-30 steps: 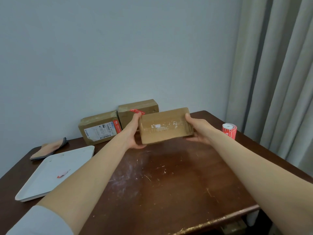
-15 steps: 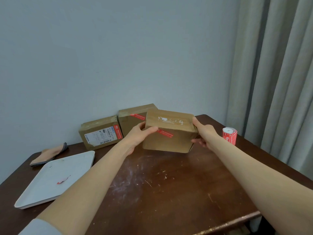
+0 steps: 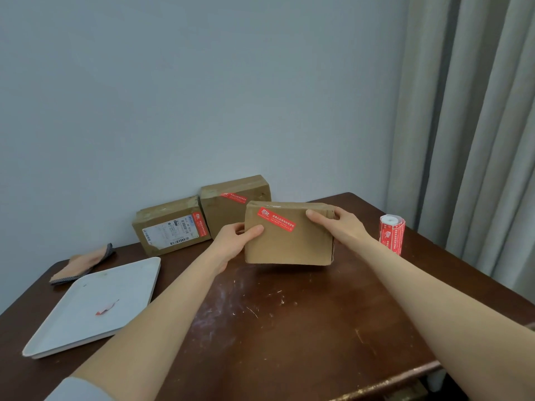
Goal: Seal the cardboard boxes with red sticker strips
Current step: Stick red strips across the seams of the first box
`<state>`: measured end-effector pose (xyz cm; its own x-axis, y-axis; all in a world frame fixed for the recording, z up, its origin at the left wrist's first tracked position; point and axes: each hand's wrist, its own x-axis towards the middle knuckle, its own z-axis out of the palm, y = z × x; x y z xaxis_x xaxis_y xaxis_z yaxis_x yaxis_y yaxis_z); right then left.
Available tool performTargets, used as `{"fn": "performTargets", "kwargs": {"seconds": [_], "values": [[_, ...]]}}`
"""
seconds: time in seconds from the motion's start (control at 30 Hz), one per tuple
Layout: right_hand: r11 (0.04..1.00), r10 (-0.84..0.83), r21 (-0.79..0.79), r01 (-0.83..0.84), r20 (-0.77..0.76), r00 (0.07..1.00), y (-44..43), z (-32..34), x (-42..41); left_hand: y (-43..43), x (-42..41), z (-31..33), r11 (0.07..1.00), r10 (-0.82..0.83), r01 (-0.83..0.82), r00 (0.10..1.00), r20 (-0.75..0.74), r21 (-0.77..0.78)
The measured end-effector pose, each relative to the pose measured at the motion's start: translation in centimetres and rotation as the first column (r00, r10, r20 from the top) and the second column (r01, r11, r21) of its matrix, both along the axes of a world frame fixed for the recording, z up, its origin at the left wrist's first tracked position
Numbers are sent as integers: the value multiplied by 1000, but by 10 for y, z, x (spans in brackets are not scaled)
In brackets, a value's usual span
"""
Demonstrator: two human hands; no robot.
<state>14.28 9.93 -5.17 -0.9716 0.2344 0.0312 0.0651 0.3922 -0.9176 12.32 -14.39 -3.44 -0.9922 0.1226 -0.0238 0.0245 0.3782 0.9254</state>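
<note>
held box [image 3: 289, 241] centre-far over the table [image 3: 289, 328], long axis left to right. left hand [image 3: 236, 241] clasps its left edge, right hand [image 3: 338, 225] its upper right corner, thumbs pressed on the near face. red strip [image 3: 276, 222] slants between them. sticker roll [image 3: 391, 234] stands right, nearer the right hand.

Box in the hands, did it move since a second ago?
Yes. The held box rolled backward, toward the sealed box behind it, so its red sticker strip now faces us; it hardly shifted sideways.
</note>
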Motion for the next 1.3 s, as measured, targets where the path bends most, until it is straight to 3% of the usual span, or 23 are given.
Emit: {"fn": "performTargets", "kwargs": {"seconds": [0.17,0.33,0.53,0.63,0.7,0.8,0.9,1.07,1.3], "values": [[998,-41,-48,40,-20,999,1,-5,-6,0,0,-8,1000,-10,10,999,52,12],[961,-69,-266,69,9,998,1,-12,-8,5,4,-10,998,-67,67,992,106,5],[935,-27,-353,20,-16,1000,-1,-17,-8,12,1,-14,999,-48,46,997,67,25],[941,-43,-338,30,-31,999,-1,-22,-11,14,-4,-20,1000,11,-12,1000,-19,-29],[943,-60,-329,41,-48,997,-1,-23,-12,16,-6,-23,992,73,-88,986,-151,-94],[947,-64,-317,41,-61,996,-2,-24,-14,20,-4,-18,968,167,-228,893,-417,-101],[948,-62,-316,37,-68,996,-1,-25,-15,21,-7,-9,947,109,-263,807,-581,-187],[953,-56,-300,32,-71,996,1,-25,-16,23,-17,4,900,-38,-245,779,-626,-359],[963,-38,-269,17,-73,997,3,-23,-16,21,-21,10,894,-28,-266,769,-639,-359]]}}
